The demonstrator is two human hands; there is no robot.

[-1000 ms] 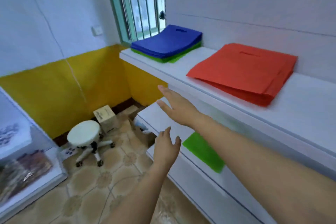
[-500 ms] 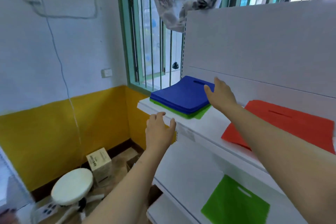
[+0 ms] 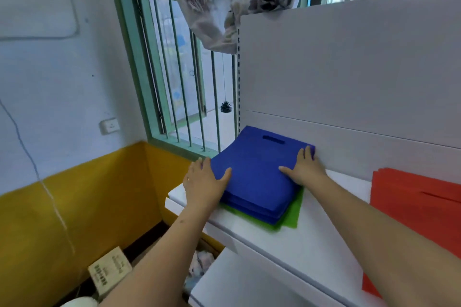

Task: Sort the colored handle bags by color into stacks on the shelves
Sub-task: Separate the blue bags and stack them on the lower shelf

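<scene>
A: Nearest us, at about five o'clock, the red handle bags (image 3: 411, 207) sit in their own stack on the top shelf (image 3: 311, 239), well apart from both hands.

B: And the hands?

A: Toward the middle, the left hand (image 3: 203, 183) holds the nine o'clock edge of the blue handle bags (image 3: 252, 177), thumb lying on top and fingers reaching along the side. The right hand (image 3: 303, 169) holds the three o'clock edge, thumb on top and fingers wrapping the far corner. I judge both are grasping the stack.

B: What might spoil it?

A: The green handle bag (image 3: 293, 212) lies right under the blue ones, poking out at five o'clock. If the fingers dig too low, it could come up with the blue pile and stay mixed in.

B: Anything else?

A: The pile is limp cloth. Lifted by its edges it may sag, and lower bags could slide off the shelf's front edge.
</scene>
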